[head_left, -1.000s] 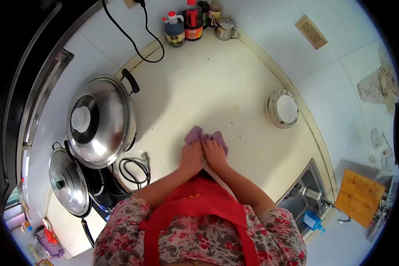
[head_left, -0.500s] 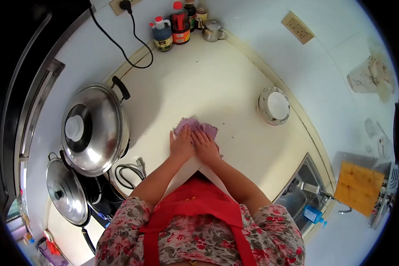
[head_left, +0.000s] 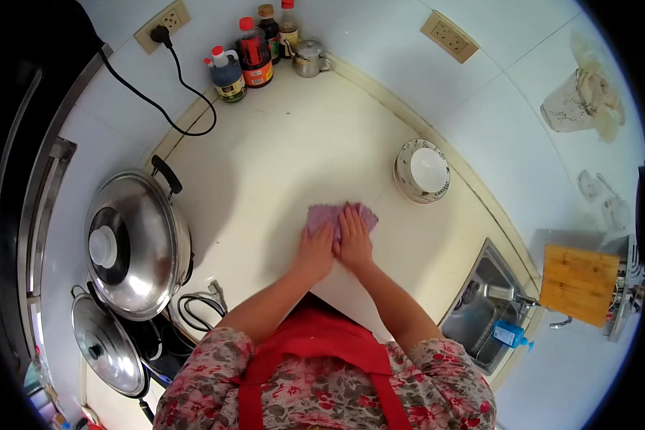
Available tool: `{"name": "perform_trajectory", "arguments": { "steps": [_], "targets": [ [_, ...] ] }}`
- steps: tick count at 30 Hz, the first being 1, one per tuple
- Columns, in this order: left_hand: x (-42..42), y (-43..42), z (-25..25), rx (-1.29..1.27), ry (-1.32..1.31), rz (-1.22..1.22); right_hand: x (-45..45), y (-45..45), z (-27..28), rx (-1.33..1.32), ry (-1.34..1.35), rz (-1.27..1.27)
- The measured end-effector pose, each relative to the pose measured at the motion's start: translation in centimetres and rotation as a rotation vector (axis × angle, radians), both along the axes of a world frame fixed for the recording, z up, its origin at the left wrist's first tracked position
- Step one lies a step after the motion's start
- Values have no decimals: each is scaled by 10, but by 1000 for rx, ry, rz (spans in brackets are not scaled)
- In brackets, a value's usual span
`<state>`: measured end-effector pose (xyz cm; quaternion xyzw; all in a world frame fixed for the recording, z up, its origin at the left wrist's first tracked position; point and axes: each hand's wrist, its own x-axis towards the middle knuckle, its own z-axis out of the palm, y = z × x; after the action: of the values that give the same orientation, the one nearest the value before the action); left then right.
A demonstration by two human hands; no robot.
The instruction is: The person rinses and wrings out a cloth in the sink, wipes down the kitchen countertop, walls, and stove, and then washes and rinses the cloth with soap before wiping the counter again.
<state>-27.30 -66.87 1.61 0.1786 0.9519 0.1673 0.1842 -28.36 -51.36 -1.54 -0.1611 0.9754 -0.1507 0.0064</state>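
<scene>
A crumpled purple cloth [head_left: 325, 215] lies on the cream countertop [head_left: 265, 161] in front of me. My left hand [head_left: 317, 251] presses on its left and near part, fingers laid forward and thumb out to the side. Beside it, my right hand [head_left: 354, 240] rests flat on the cloth with fingers stretched out, touching or nearly touching the left. Neither hand is wrapped around the cloth. Part of the cloth is hidden under the palms and fingers. A few dark specks [head_left: 288, 112] dot the counter.
Stacked bowls [head_left: 426, 172] stand at the right by the wall. A large lidded pot [head_left: 140, 236] and a smaller lidded pan [head_left: 107, 344] are at the left, near a coiled cable [head_left: 201, 308]. Sauce bottles [head_left: 254, 57] fill the back corner. A sink [head_left: 480, 315] is at the right front.
Both hands and the cloth have slid right across the counter, closer to the bowls. Dark specks formerly visible right of the cloth no longer show. The camera view has also shifted.
</scene>
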Motion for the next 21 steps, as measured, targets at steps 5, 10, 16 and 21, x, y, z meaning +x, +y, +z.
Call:
{"name": "perform_trajectory", "arguments": {
  "steps": [5,10,16,21],
  "targets": [
    [29,-3,-6,-6,82,-61,17,4,13,-32,-47,42],
    [-27,4,-12,47,223,50,-35,-1,15,14,-40,-94],
    [-107,-3,-25,10,301,112,-111,-26,-2,94,117,-252],
    [-187,-27,-26,-323,444,137,-207,-77,-8,-695,13,-341]
  ]
}}
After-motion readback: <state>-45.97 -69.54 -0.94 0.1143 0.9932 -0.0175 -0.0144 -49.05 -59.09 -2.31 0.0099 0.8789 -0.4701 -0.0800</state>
